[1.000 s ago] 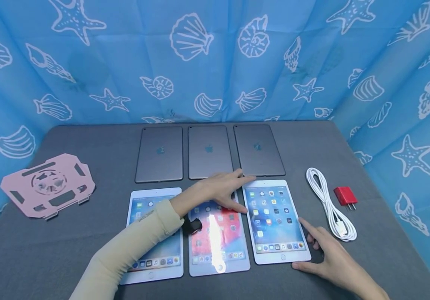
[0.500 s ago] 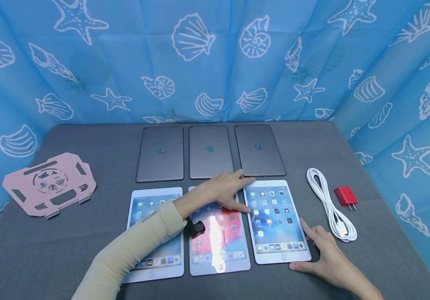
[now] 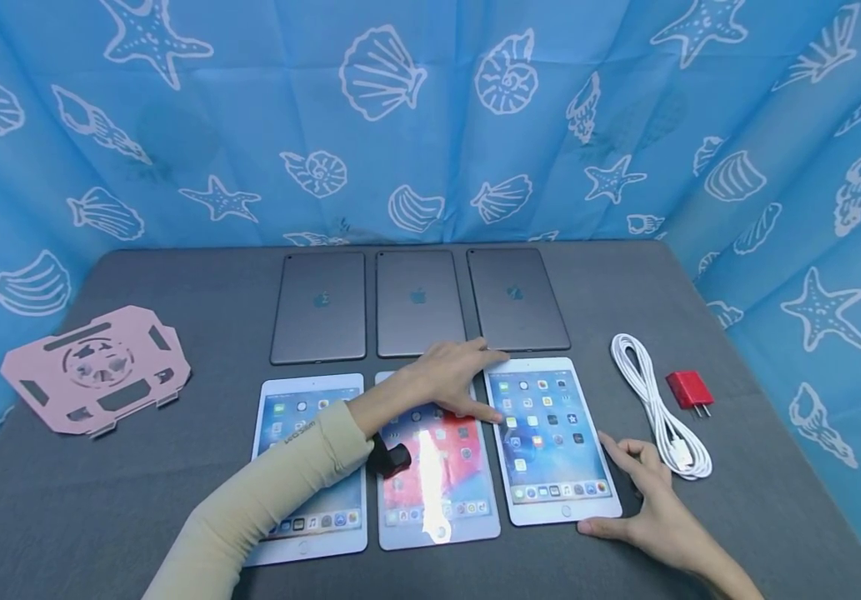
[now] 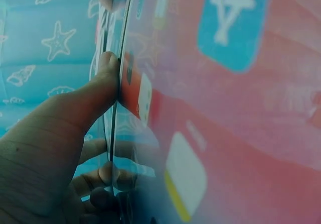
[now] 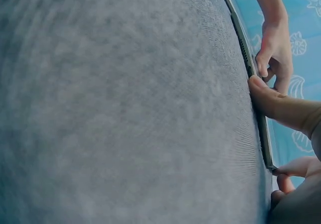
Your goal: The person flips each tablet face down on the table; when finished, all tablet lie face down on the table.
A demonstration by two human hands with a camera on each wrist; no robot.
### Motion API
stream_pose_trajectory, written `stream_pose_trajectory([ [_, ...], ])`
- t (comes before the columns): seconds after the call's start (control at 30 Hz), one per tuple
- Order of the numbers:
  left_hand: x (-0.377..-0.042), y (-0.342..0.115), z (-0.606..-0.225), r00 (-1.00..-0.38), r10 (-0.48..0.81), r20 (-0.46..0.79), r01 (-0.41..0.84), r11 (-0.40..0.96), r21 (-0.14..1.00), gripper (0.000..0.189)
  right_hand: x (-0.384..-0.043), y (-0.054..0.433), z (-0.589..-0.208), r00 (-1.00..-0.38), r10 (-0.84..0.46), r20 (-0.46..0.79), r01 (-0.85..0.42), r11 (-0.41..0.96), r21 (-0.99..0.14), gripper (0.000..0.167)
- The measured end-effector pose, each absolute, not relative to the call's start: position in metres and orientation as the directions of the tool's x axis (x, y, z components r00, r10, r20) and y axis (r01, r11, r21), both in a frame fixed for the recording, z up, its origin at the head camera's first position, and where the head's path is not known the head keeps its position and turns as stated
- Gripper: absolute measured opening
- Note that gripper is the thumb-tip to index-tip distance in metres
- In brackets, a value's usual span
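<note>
A white tablet (image 3: 550,442) lies screen up at the right end of the front row, its home screen lit. My left hand (image 3: 456,379) reaches over the middle tablet (image 3: 468,483) to its upper left corner, thumb at the left edge and a forefinger at the top. In the left wrist view that thumb (image 4: 103,81) stands against a tablet's rim. At the lower right corner is my right hand (image 3: 651,500), forefinger along the right side and thumb at the bottom edge. The right wrist view shows this thumb (image 5: 263,93) touching the thin rim, its fingers partly hidden.
Another white tablet (image 3: 310,500) lies under the left sleeve (image 3: 272,492). Three dark tablets (image 3: 317,308) lie face down behind. A pink bracket-like plate (image 3: 100,371) is at left; a coiled white cable (image 3: 658,408) and a red charger (image 3: 688,389) are at right.
My right thumb has slid slightly left along the tablet's bottom edge, and the other right fingers have spread a little. The left hand stays almost in place.
</note>
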State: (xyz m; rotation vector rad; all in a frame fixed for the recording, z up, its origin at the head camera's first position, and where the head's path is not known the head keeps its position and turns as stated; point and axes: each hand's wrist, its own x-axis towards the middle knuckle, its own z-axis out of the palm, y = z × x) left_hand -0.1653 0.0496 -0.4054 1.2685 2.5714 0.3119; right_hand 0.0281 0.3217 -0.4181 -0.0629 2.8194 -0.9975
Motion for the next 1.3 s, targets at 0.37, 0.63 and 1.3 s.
stream_pose_trajectory([
  [0.37, -0.166, 0.050, -0.407, -0.601, 0.792, -0.105, 0.743, 0.603, 0.292, 0.096, 0.028, 0.322, -0.414, -0.992, -0.124, 0.007, -0.085, 0.635, -0.768, 0.115],
  [0.63, -0.166, 0.048, -0.408, -0.598, 0.797, -0.086, 0.740, 0.590, 0.323, 0.096, 0.026, 0.323, -0.403, -0.979, -0.193, -0.069, -0.024, 0.442, -0.897, 0.116],
  [1.3, -0.146, 0.067, -0.405, -0.587, 0.810, 0.009, 0.761, 0.548, 0.346, 0.096, 0.031, 0.314, -0.371, -0.983, -0.173, 0.063, -0.166, 0.683, -0.711, 0.125],
])
